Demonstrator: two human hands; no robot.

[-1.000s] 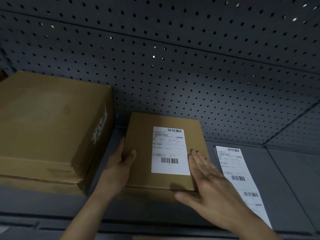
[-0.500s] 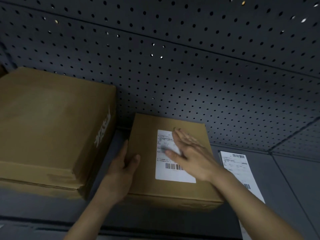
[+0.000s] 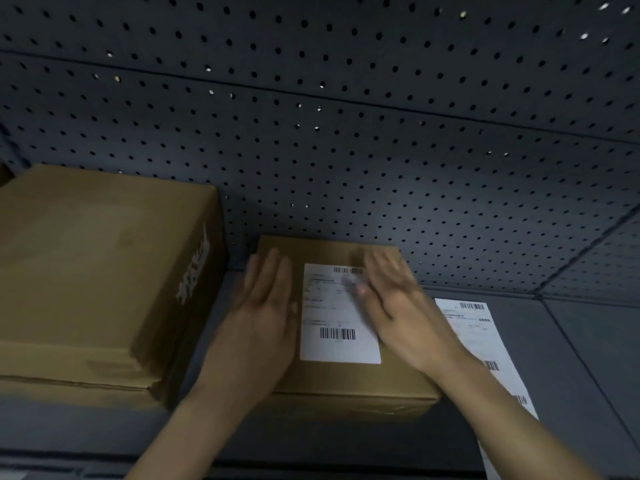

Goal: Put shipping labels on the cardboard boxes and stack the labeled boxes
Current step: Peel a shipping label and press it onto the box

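While both my hands lie flat on the small brown cardboard box (image 3: 346, 377), the step in hand, as I judge it, is pressing down the white rectangular shipping label (image 3: 337, 317) stuck on its top face. The box rests on the dark grey worktop (image 3: 588, 358), its back edge close to the dark perforated pegboard wall (image 3: 346, 150). My left hand (image 3: 265, 317) is spread on the left part of the top, just beside the label's left edge, its fingers (image 3: 273, 271) straight and together, gripping nothing. My right hand (image 3: 398, 306) is blurred, but its fingers look straight too, lying over the label's upper right corner; it holds nothing either.

To do this well I would bear down with the left palm so the box cannot slide. I would then draw the right fingers from the label's middle out to each edge, so no bubble or crease is trapped. The 2 barcodes should end up flat. I cannot tell whether the lower edge is fully stuck, so I would run over it as well.

Just right of the box, partly under my right forearm, a long white strip of printed labels (image 3: 467, 327) lies on the worktop. To the left stands 1 larger brown cardboard box (image 3: 86, 271) with white print on its side, near the small one. No label shows on its visible faces.
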